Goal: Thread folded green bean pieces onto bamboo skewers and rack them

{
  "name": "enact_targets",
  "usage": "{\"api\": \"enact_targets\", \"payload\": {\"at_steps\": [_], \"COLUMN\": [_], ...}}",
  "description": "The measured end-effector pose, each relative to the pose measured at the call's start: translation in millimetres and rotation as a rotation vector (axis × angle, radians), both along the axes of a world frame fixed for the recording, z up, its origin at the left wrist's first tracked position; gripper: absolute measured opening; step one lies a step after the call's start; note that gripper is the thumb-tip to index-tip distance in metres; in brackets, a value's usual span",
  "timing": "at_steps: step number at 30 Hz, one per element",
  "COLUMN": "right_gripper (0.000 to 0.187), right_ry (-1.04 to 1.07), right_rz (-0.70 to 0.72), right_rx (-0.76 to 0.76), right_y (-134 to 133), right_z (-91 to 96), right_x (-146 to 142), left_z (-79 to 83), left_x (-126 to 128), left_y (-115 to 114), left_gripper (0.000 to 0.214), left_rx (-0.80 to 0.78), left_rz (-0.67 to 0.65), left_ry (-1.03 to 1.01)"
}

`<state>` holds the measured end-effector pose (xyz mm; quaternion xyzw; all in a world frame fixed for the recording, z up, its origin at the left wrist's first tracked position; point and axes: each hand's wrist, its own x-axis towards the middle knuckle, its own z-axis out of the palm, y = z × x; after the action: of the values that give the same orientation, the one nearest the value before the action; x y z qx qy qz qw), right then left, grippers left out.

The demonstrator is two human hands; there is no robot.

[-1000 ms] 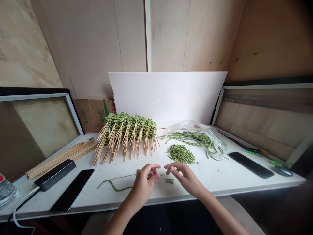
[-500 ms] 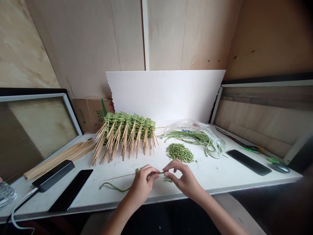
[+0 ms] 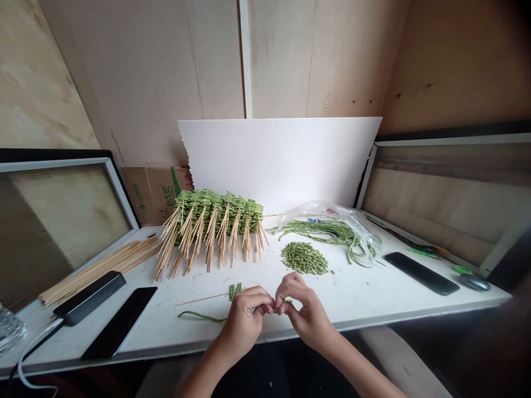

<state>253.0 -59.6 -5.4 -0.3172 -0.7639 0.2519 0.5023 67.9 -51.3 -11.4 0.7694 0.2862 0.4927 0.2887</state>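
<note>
Close together over the front of the white table, my left hand point(image 3: 244, 316) and my right hand point(image 3: 306, 310) are both closed, fingertips meeting. A long green bean point(image 3: 202, 316) runs out leftward from under my left hand, its tail lying on the table. Its other end is between the pinching fingers of both hands, mostly hidden. Just beyond my left hand, short bean pieces point(image 3: 235, 291) sit side by side on a thin wooden skewer point(image 3: 202, 300). Behind my right hand is a heap of short bean pieces point(image 3: 305, 258).
Stacked bean skewers point(image 3: 219, 213) stand at the back left, sticks pointing forward. Loose skewers point(image 3: 102, 265) lie further left, near a black box point(image 3: 90, 297) and a phone point(image 3: 120, 323). Whole long beans point(image 3: 319, 229) spill from a plastic bag point(image 3: 360, 226). Another phone point(image 3: 421, 273) lies right.
My hands have drawn together and slightly down, with the wrists turned so the fingertips meet. The bean's tail has slid to the right. The pieces on the skewer show more fully.
</note>
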Motion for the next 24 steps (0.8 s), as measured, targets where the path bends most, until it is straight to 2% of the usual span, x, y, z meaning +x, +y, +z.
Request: {"api": "enact_targets", "payload": {"at_steps": [4, 6, 9, 11, 13, 17, 19, 24], "right_gripper": [0.028, 0.030, 0.024, 0.024, 0.027, 0.019, 0.017, 0.036], "right_ry": [0.117, 0.138, 0.075, -0.052, -0.192, -0.316, -0.363, -0.425], "right_rz": [0.112, 0.122, -0.028, -0.162, -0.238, -0.284, -0.280, -0.235], "right_rx": [-0.109, -0.145, -0.113, -0.057, -0.030, -0.088, -0.065, 0.000], "right_y": [0, 3, 14, 24, 33, 42, 43, 44], "right_z": [2.3, 2.5, -2.6, -10.3, -19.6, -32.9, -34.9, -32.4], "right_x": [-1, 2, 12, 20, 26, 30, 31, 37], "left_z": [2.4, 4.0, 5.0, 4.3, 2.5, -1.0, -1.4, 0.6], "left_x": [-1, -4, -10, -14, -16, -17, -17, -19], "left_y": [0, 2, 7, 11, 14, 18, 19, 18], "left_gripper": [0.027, 0.027, 0.024, 0.023, 0.027, 0.032, 0.032, 0.029], "left_rx": [-0.098, -0.144, -0.173, -0.192, -0.221, -0.239, -0.220, -0.206], "left_rz": [-0.065, -0.082, -0.038, 0.020, 0.066, 0.097, 0.100, 0.086], "left_ry": [-0.028, -0.023, 0.011, 0.020, 0.022, 0.052, 0.074, 0.101]}}
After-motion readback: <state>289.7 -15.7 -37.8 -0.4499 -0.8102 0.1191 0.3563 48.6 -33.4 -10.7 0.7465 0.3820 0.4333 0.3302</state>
